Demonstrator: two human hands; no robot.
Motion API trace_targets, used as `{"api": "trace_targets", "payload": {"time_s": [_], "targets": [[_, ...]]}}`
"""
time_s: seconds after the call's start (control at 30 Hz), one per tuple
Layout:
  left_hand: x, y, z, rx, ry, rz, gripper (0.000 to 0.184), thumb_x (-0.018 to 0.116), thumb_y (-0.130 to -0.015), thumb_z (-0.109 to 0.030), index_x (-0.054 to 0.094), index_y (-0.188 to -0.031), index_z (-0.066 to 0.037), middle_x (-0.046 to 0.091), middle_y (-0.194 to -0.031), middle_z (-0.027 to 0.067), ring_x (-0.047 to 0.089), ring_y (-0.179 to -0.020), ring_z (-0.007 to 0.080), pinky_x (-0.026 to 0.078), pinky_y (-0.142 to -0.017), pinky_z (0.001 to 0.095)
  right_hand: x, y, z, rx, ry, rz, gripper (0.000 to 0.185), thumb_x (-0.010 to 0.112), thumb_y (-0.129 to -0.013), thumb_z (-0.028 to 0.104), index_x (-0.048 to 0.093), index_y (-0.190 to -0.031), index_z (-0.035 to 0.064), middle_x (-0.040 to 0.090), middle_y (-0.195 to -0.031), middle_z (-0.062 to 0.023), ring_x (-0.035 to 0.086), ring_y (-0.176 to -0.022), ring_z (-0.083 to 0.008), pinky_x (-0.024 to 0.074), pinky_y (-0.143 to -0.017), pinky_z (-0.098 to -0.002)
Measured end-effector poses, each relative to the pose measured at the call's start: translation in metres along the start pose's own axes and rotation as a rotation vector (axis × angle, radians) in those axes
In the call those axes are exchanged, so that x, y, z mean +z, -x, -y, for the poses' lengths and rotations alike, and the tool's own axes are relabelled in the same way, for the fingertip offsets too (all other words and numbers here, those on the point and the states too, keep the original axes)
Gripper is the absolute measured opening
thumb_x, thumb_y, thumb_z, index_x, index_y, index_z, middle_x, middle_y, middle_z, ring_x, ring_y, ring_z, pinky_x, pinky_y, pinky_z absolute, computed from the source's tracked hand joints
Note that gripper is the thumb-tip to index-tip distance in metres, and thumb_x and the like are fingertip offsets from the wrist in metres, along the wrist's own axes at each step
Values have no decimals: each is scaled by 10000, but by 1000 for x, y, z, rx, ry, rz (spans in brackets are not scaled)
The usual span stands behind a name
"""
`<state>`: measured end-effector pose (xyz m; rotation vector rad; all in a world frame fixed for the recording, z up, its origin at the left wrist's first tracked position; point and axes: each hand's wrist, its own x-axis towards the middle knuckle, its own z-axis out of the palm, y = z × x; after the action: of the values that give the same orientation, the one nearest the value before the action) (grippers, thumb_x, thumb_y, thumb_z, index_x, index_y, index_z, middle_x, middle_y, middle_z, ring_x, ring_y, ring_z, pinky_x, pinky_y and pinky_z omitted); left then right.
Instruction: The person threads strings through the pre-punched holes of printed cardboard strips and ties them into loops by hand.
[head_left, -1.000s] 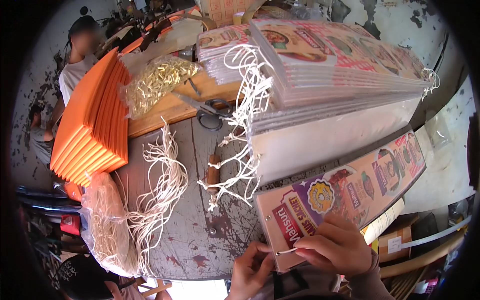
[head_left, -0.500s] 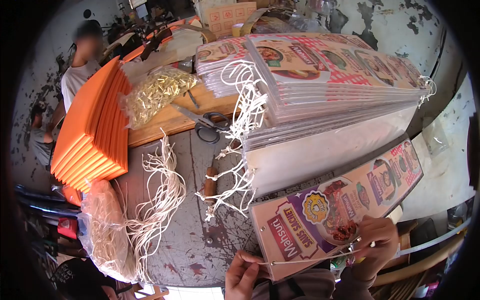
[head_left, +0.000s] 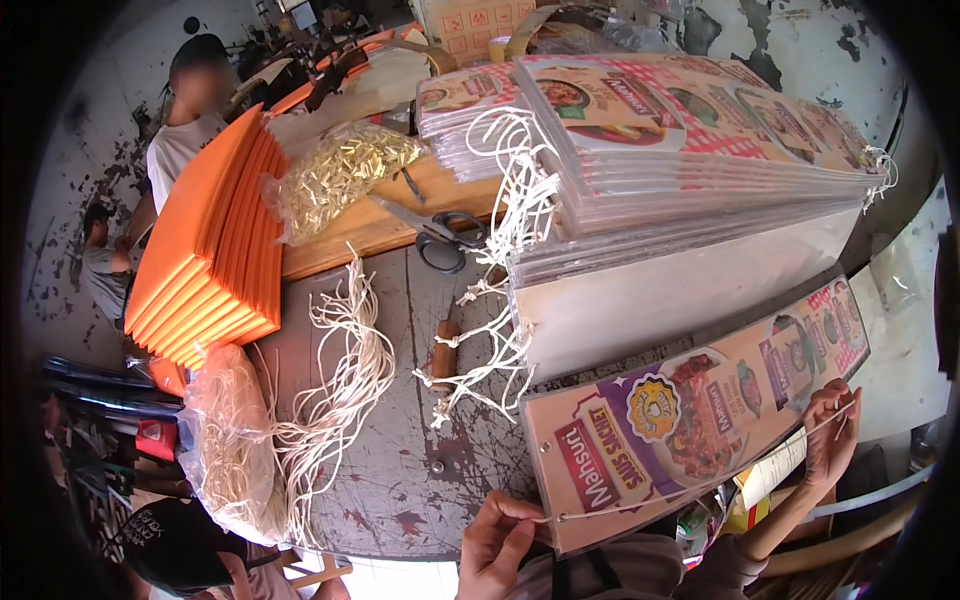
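Note:
A long laminated printed sign (head_left: 655, 425) lies slanted at the table's front edge, with metal eyelets at its left end. Through the lower eyelet runs a thin white string (head_left: 640, 503). Beside that corner, my left hand (head_left: 497, 545) pinches the string's short end between thumb and fingers. My right hand (head_left: 832, 435) is raised near the sign's far right end, its fingers closed on the long end, so the string stretches along the lower edge. A bunch of loose white strings (head_left: 340, 390) lies left of the sign.
Behind stands a tall stack of laminated signs (head_left: 690, 190) with knotted strings. Scissors (head_left: 440, 240), a wooden-handled tool (head_left: 445, 350), a bag of brass-coloured pieces (head_left: 345, 175), orange folded sheets (head_left: 205, 260) and a plastic bag of string (head_left: 230, 440) surround it. Other people are at left.
My right hand has moved right and up along the sign, drawing the string out longer. My left hand stays at the eyelet corner. The whole view has shifted slightly.

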<state>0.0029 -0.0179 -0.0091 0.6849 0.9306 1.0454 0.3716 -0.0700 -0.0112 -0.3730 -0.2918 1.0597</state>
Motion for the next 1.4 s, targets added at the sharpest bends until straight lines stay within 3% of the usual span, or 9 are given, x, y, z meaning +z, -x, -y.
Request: {"api": "trace_targets", "payload": {"time_s": [0.07, 0.23, 0.37, 0.6, 1.1, 1.17, 1.4], "targets": [[-1, -1, 2, 22, -20, 5, 80, 440, -893, -49, 493, -946, -20, 573, -794, 57, 576, -677, 112, 461, -609, 221, -14, -1, 4, 28, -231, -22, 199, 411, -944, 230, 437, -911, 36, 486, -861, -60, 505, -945, -202, 325, -981, -489], [-1, -1, 1, 21, -64, -14, 87, 438, -897, -65, 508, -928, -24, 569, -780, 50, 560, -671, 102, 443, -615, 213, -20, -5, 2, 5, -413, -39, 288, 435, -936, 190, 420, -681, 56, 473, -658, -22, 526, -699, -126, 336, -997, -426], [13, 2, -9, -20, -26, -125, 89, 451, -891, -80, 524, -901, -29, 554, -749, 40, 503, -648, 84, 388, -590, 206, -42, 1, 9, -50, -446, -131, 309, 456, -923, 154, 419, -640, 39, 450, -615, -32, 507, -651, -127, 403, -951, -392], [9, 1, -4, -27, -3, -113, 91, 462, -887, -89, 529, -880, -28, 550, -748, 35, 482, -647, 81, 370, -586, 209, -40, 4, 14, -60, -481, -236, 294, 474, -911, 129, 427, -645, 11, 434, -618, -55, 496, -666, -152, 437, -923, -391], [0, -3, -3, -18, -2, -10, 94, 451, -884, -67, 530, -881, -15, 548, -755, 42, 485, -666, 90, 374, -607, 216, -52, 4, 30, -125, -364, -115, 266, 454, -919, 114, 408, -692, -16, 395, -673, -53, 445, -686, -146, 456, -934, -370], [1, -2, -2, -3, -44, -36, 91, 453, -886, -73, 525, -879, -17, 548, -753, 39, 481, -661, 85, 373, -603, 213, -49, 2, 33, -174, -154, -123, 265, 446, -927, 136, 406, -710, -12, 398, -687, -51, 449, -694, -143, 463, -923, -359], [6, -3, -7, 4, -59, -19, 93, 455, -891, -87, 520, -881, -21, 549, -740, 34, 481, -647, 77, 374, -597, 203, -53, 2, 37, -142, -193, -157, 284, 498, -905, 143, 407, -681, -7, 428, -696, -53, 457, -707, -153, 499, -843, -319]]}}
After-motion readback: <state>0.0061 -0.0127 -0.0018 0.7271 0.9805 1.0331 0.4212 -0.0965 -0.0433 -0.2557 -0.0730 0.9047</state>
